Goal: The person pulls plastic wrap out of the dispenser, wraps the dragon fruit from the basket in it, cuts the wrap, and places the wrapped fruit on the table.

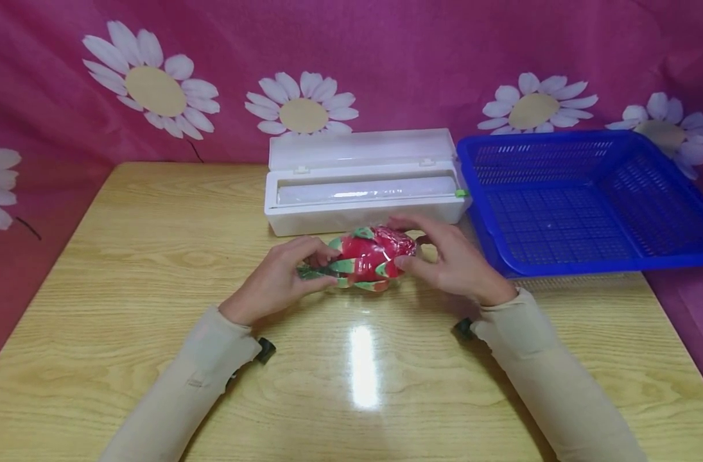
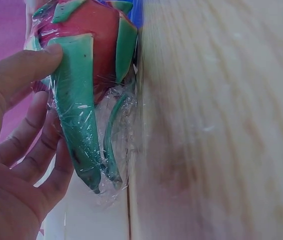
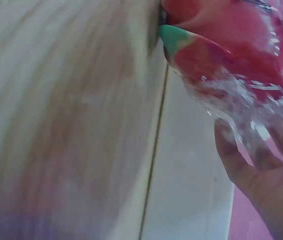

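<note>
A red dragon fruit (image 1: 370, 258) with green scales is wrapped in clear cling film, low over the table in front of me. My left hand (image 1: 287, 273) grips its green-tipped end, the thumb pressing a long green scale (image 2: 74, 100) and the fingers behind. At the opposite, red end, my right hand (image 1: 452, 260) holds the fruit between thumb and fingers. Crumpled cling film (image 3: 231, 100) bunches against the right fingertips in the right wrist view. More film (image 2: 119, 145) hangs loose around the long green scales on the left.
Just behind the fruit stands a white cling film box (image 1: 363, 221), its lid (image 1: 363, 149) raised and a film roll (image 1: 365, 190) inside. A blue plastic basket (image 1: 602, 263) sits at the back right. A pink flowered cloth (image 1: 397, 38) hangs behind the wooden table (image 1: 126, 269).
</note>
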Tool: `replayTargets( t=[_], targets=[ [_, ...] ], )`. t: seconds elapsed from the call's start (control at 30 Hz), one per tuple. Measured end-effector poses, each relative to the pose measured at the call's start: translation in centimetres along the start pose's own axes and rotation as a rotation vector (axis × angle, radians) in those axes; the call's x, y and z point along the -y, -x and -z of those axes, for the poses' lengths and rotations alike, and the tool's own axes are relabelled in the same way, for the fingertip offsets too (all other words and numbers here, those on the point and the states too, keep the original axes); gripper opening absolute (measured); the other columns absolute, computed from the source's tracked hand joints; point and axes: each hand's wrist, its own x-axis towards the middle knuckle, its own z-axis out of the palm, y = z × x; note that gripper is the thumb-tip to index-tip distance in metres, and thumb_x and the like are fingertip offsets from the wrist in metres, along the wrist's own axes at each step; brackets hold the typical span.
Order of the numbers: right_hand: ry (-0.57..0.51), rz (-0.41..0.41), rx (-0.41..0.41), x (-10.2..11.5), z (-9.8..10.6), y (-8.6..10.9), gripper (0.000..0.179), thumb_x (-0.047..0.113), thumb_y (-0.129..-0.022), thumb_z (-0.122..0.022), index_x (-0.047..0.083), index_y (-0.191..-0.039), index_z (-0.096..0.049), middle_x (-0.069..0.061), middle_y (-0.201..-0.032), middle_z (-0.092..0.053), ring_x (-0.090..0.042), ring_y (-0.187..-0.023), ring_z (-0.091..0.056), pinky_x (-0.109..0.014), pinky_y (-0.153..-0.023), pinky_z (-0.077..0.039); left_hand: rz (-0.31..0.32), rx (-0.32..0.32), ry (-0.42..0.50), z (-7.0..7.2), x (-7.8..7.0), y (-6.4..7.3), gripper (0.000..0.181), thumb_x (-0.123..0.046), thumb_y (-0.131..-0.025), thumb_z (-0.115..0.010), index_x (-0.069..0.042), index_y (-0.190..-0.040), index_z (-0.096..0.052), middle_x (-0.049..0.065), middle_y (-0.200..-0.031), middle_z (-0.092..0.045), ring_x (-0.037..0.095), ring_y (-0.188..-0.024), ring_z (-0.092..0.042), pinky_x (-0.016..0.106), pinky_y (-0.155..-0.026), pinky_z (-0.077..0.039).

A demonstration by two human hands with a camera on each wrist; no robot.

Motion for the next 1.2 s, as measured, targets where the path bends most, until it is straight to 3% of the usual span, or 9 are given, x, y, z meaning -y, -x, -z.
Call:
replayTargets(
  t=[0.17,0.27,0.43,0.63,0.83,1.0,1.2],
  targets=[
    [0.08,-0.029,0.053,0.1,-0.7,-0.5,0.096,0.045,-0.081,-0.087,0.024,-0.16,-0.036,-0.005,-0.161,-0.043,-0.031,-0.149,-0.041,-0.064,-0.119,-0.038,-0.021,-0.004,-0.006,0.0,0.1,0.0,0.04,-0.022,-0.087,-0.085,-0.019,-0.123,-0.068,-0.003,-0.111,-0.072,0.012,-0.098,-0.065,0.033,-0.09,-0.059],
    [0.116,-0.023,0.094,0.1,-1.2,-0.7,0.11,0.05,-0.074,-0.092,0.025,-0.162,-0.032,-0.005,-0.164,-0.039,-0.031,-0.151,-0.04,-0.062,-0.12,-0.039,-0.03,-0.005,-0.005,0.0,0.1,0.0,0.041,-0.021,-0.087,-0.085,-0.019,-0.124,-0.067,-0.002,-0.112,-0.072,0.012,-0.099,-0.066,0.033,-0.09,-0.06],
    [0.124,-0.013,0.109,0.2,-1.6,-0.9,0.105,0.049,-0.073,-0.093,0.024,-0.159,-0.038,-0.002,-0.158,-0.046,-0.027,-0.143,-0.049,-0.056,-0.116,-0.046,-0.024,-0.002,-0.005,0.0,0.0,-0.1,0.042,-0.021,-0.087,-0.085,-0.019,-0.124,-0.067,-0.002,-0.112,-0.072,0.012,-0.099,-0.067,0.034,-0.09,-0.06],
    [0.121,-0.011,0.118,0.2,-1.6,-0.9,0.103,0.05,-0.075,-0.091,0.026,-0.159,-0.037,-0.001,-0.158,-0.046,-0.027,-0.143,-0.05,-0.056,-0.116,-0.046,-0.007,0.008,-0.009,0.1,0.0,0.0,0.044,-0.022,-0.086,-0.086,-0.02,-0.126,-0.066,-0.003,-0.113,-0.071,0.012,-0.101,-0.066,0.034,-0.093,-0.06],
    [0.14,-0.056,0.111,0.4,-1.2,-0.6,0.12,0.052,-0.071,-0.093,0.032,-0.165,-0.022,-0.005,-0.167,-0.037,-0.032,-0.151,-0.043,-0.061,-0.12,-0.04,-0.019,0.027,-0.031,0.8,-0.2,0.2,0.05,-0.021,-0.084,-0.087,-0.018,-0.129,-0.066,-0.001,-0.117,-0.072,0.014,-0.103,-0.068,0.035,-0.095,-0.061],
    [0.159,-0.056,0.105,0.9,-0.2,-0.2,0.121,0.042,-0.068,-0.097,0.03,-0.164,-0.025,-0.007,-0.169,-0.032,-0.033,-0.156,-0.033,-0.065,-0.121,-0.035,-0.017,0.014,-0.033,1.8,-0.3,0.3,0.051,-0.021,-0.084,-0.088,-0.017,-0.13,-0.066,0.001,-0.12,-0.073,0.019,-0.107,-0.071,0.042,-0.097,-0.061],
    [0.222,-0.08,0.132,1.2,0.8,0.1,0.113,0.03,-0.072,-0.096,0.023,-0.163,-0.03,-0.009,-0.165,-0.037,-0.034,-0.15,-0.042,-0.06,-0.118,-0.042,0.007,0.026,-0.049,2.5,0.2,0.5,0.05,-0.019,-0.083,-0.088,-0.017,-0.128,-0.068,0.004,-0.123,-0.07,0.025,-0.114,-0.068,0.043,-0.093,-0.062]
  ],
)
